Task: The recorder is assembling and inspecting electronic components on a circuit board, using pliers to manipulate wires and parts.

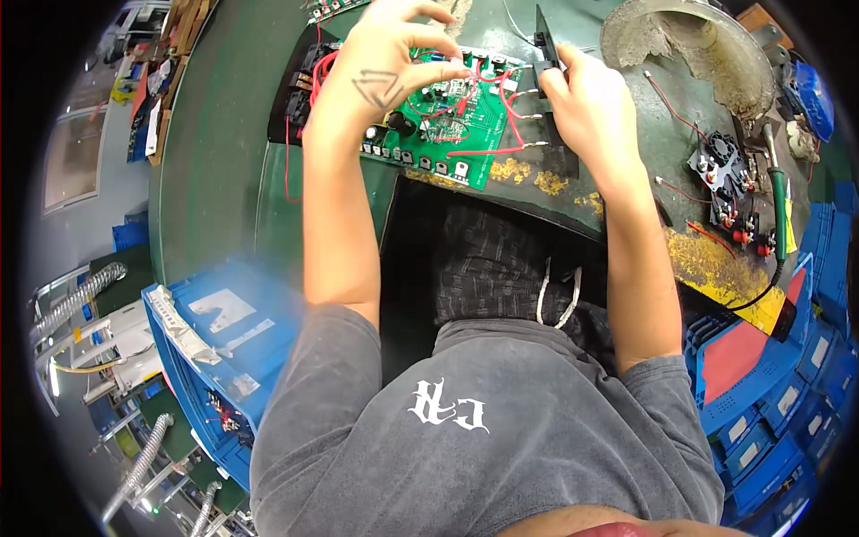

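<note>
A green circuit board (483,148) with red wires (512,116) and dark components lies on the bench in front of me. Over its left part is my left hand (385,67), its thumb and curved fingers apart with nothing visible between them. On the board's right side my right hand (586,98) grips a thin black panel (543,40), which stands on edge. Several red wire ends with bare tips reach toward that panel. A black part with thick red wires (324,76) sits at the board's left edge, partly behind my left wrist.
At the right a soldering iron (778,201) with a green handle stands by black parts with red terminals (729,188). A crusty round metal piece (689,45) is at the back right. Blue bins stand at lower left (233,304) and lower right (743,358).
</note>
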Tool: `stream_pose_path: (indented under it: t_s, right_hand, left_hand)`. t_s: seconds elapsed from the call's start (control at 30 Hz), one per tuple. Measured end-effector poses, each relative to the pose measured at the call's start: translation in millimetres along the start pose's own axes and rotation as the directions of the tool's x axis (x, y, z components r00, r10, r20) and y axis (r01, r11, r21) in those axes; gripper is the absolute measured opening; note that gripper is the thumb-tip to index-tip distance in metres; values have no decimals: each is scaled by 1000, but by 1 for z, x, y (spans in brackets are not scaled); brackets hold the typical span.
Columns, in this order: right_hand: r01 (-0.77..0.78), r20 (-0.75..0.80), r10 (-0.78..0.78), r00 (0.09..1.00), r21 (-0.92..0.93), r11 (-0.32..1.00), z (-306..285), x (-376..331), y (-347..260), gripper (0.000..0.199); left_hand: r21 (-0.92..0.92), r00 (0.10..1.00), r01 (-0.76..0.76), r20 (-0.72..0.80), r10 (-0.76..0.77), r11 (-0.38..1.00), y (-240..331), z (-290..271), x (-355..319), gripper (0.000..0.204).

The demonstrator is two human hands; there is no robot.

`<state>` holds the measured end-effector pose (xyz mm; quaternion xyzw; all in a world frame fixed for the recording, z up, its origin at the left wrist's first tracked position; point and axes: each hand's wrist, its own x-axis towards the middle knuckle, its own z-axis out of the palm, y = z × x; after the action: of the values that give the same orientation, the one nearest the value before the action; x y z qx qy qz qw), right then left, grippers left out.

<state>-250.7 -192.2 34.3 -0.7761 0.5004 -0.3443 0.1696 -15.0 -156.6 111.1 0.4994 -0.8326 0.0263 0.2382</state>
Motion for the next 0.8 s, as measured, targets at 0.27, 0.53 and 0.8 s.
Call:
stream_pose_path:
  t_s: [0.27,0.53,0.8]
  right_hand:
    - [-109,77,106,991,33,994,-2,3,1,32]
    - [-144,243,111,964,123,982,-6,14,5,37]
    - [-243,284,172,943,237,941,-4,10,8,19]
  left_hand:
    - [-308,663,542,728,-173,782,-11,-3,25,24]
    - [-606,827,536,516,-222,587,-39,21,13,23]
    - [-524,867,479,405,-289,704,-42,30,1,37]
